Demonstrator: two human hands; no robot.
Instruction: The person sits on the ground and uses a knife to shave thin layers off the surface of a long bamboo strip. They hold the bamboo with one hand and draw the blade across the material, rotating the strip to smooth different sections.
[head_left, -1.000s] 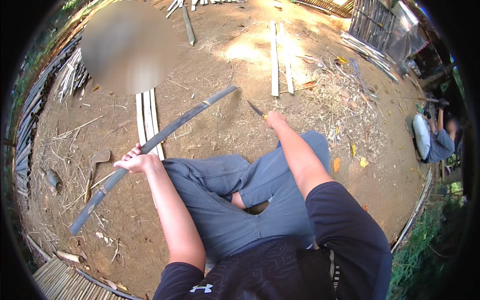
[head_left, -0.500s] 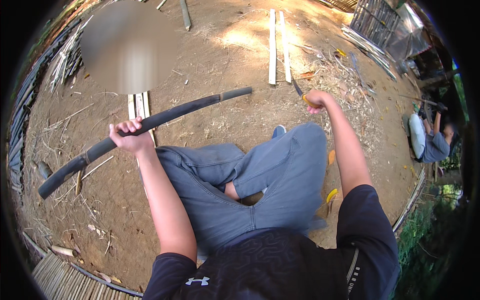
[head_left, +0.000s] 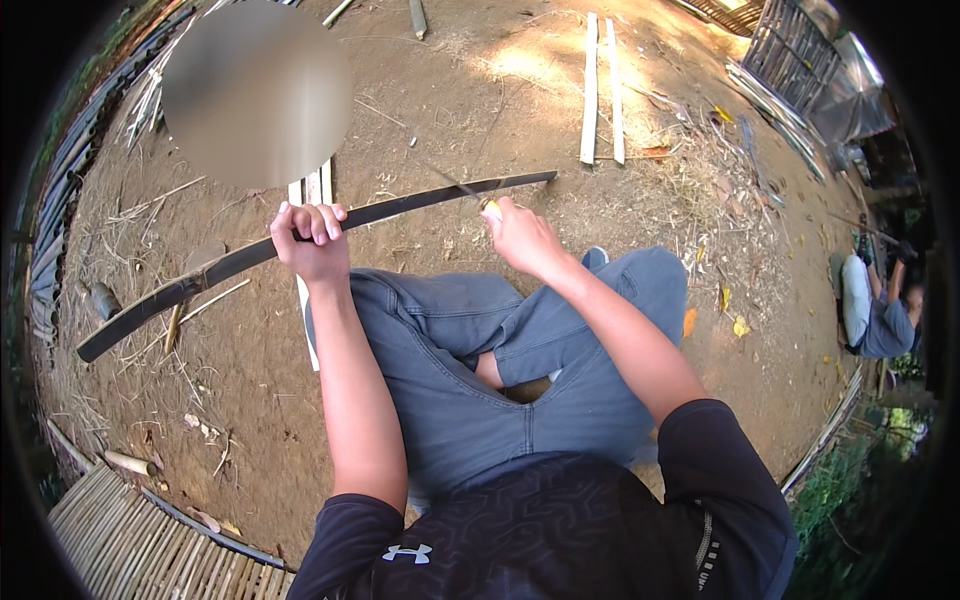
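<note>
A long dark bamboo piece [head_left: 232,262] slants across in front of my legs, its right end higher in the view. My left hand [head_left: 318,248] is wrapped round it left of its middle, knuckles up. In my right hand [head_left: 527,240] is a knife [head_left: 463,187] with a yellow handle end. Its thin dark blade points up and left and lies across the right part of the bamboo; whether it touches or cuts in, I cannot tell. Behind my left hand, pale split strips [head_left: 313,188] lie on the ground.
Two pale strips [head_left: 590,95] lie on the dirt ground at the far right. Shavings and dry leaves [head_left: 715,185] are scattered near them. Dark bamboo poles [head_left: 60,240] line the left edge, with a slatted platform [head_left: 130,530] below. Another person [head_left: 888,315] sits at the right edge.
My right hand has swung left with the knife, from beyond my knee to the bamboo. The bamboo is turned slightly in my left hand. The whole view has shifted a little.
</note>
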